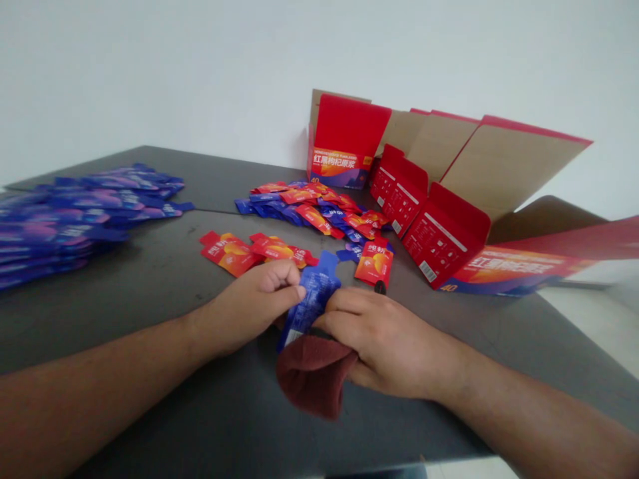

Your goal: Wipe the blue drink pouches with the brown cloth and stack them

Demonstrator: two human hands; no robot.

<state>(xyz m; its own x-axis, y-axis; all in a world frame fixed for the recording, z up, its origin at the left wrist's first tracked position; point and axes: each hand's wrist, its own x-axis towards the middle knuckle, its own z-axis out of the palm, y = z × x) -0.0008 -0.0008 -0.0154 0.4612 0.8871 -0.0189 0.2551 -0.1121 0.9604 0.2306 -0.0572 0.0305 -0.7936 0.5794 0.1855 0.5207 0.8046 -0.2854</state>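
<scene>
Head view:

1. The left hand point(244, 309) is curled closed, its fingers point(279, 283) pressed against the upper part of a blue sachet point(310, 299).
2. The right hand point(384, 339) is closed too, pinching a dark red cloth point(314, 376) around the lower end of the blue sachet. The cloth hangs below the hand, and the sachet's top sticks out above it.
3. Both hands and the blue sachet are over a dark gray table point(150, 316), well in front of the flattened red carton point(444, 233) and to its left.
4. A single red sachet with a black cap point(373, 265) lies just left of the red carton, close to the blue sachet.
5. Two or three red sachets point(229, 253) lie farther left of the red carton.
6. A mixed heap of red and blue sachets point(309, 209) lies directly left of the red carton, behind the hands.
7. A large stack of blue sachets point(64, 226) lies at the table's far left, well apart from the red carton.
</scene>
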